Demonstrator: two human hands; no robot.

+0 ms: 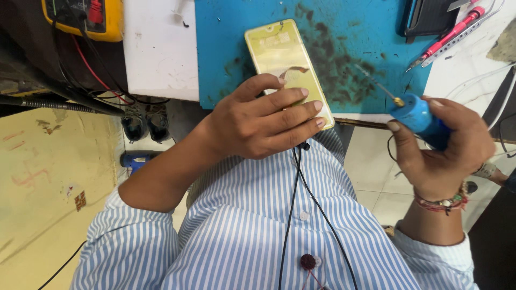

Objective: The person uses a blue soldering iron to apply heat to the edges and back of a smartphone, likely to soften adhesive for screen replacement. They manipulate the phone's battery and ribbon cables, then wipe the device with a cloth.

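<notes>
A yellow-gold smartphone (280,56) lies on a blue work mat (344,32), its near end over the bench edge. My left hand (263,121) lies across the phone's near end, fingers spread over it and holding it down. To the right, my right hand (441,147) grips a blue-handled screwdriver (416,115). Its thin metal tip (371,78) points up and left over the mat, a short way right of the phone and apart from it.
A yellow multimeter (88,19) with red and black leads sits at top left beside a white board (161,48). A red-handled tool (449,35) and a dark case (430,16) lie at top right. Black earphone cables hang down my striped shirt (258,231).
</notes>
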